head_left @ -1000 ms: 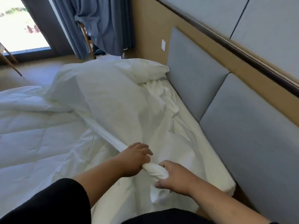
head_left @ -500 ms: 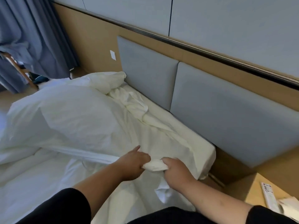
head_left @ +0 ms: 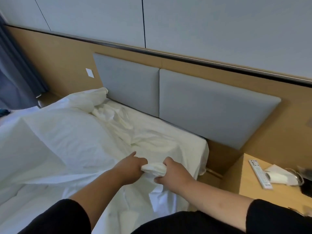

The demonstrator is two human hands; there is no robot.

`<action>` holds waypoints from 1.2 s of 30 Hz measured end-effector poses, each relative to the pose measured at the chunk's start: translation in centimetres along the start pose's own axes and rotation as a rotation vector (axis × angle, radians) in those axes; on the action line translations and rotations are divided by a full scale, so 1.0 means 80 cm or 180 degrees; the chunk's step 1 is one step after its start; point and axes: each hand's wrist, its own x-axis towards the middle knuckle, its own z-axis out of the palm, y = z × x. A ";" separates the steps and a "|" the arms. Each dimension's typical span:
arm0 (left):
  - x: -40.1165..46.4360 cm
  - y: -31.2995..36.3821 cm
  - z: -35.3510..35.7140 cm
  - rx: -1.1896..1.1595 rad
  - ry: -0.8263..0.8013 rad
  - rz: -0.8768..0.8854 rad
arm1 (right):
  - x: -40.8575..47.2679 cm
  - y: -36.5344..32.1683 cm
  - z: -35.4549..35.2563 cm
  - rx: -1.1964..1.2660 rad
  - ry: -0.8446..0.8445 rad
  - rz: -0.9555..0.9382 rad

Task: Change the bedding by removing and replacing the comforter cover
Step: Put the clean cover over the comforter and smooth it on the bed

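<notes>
my fingers are curled tight on both sides: the left hand (head_left: 130, 168) and the right hand (head_left: 173, 173) each grip one end of a bunched corner of the white comforter cover (head_left: 154, 168), the wad of cloth pinched between the two fists so that they almost meet. the left thumb sticks out toward the headboard; the right thumb tucks under the bunch. i see black sleeves on both my forearms at the bottom of the head view.

the cover spreads out from my grip across the near corner of the bed (head_left: 201, 149), rumpled and creased, with a taut fold running left from my left hand. it drapes over the mattress edge just beside the right hand. further left the cloth rises into a broad white mound (head_left: 55, 130), and a crumpled heap of it lies up against the headboard. i cannot tell where the cover ends and the comforter or sheet begins in that mass of white.

behind the bed stand two grey padded headboard panels (head_left: 202, 105) side by side on a wooden wall, with a small white switch plate (head_left: 89, 72) to their left. a blue curtain (head_left: 15, 81) hangs at the far left. on the wooden bedside table (head_left: 249, 186) to my right lie a white remote control (head_left: 260, 173) and some crumpled white paper (head_left: 278, 176) just beside it.
</notes>
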 end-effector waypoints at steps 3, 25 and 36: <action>0.001 0.003 -0.014 -0.0803 -0.0265 -0.0251 | 0.007 0.006 -0.006 -0.0623 0.0308 0.0001; -0.036 -0.014 -0.007 -0.0359 -0.0922 -0.0135 | -0.007 -0.035 0.010 -0.1651 -0.0848 -0.0154; -0.068 -0.017 -0.005 -0.1026 -0.1182 0.0182 | -0.042 -0.012 0.018 0.1661 -0.1227 0.0043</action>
